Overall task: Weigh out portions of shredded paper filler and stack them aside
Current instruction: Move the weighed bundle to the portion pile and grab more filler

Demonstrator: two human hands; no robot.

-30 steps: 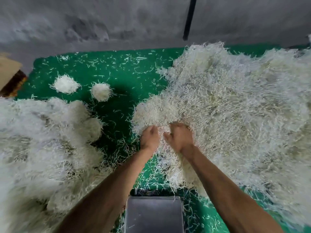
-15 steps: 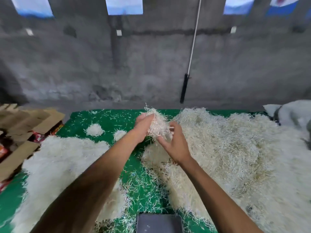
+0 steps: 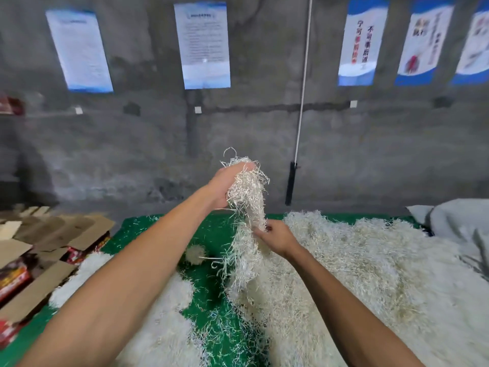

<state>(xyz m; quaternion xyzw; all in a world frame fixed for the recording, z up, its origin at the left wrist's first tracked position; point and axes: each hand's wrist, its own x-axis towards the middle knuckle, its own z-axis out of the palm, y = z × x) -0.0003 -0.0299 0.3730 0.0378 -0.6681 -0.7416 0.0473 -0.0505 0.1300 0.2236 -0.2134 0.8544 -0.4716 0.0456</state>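
The left hand was raised high above the tabletop, arm stretched forward, its fingers curled round the top of a long hank of shredded paper. The right hand sat lower, wrist bent, fingers pinching the same hank partway down, so the strands hung stretched between the two hands and trailed into the big loose heap on the right. A second pale pile lay at the left, and one small round ball of filler sat apart on the green, grass-like covering. The paper was thin, wiry, off-white and tangled. Flattened brown cardboard lay at the far left. On the rough grey wall hung blue-and-white posters; one bore Chinese characters, too blurred to read surely.
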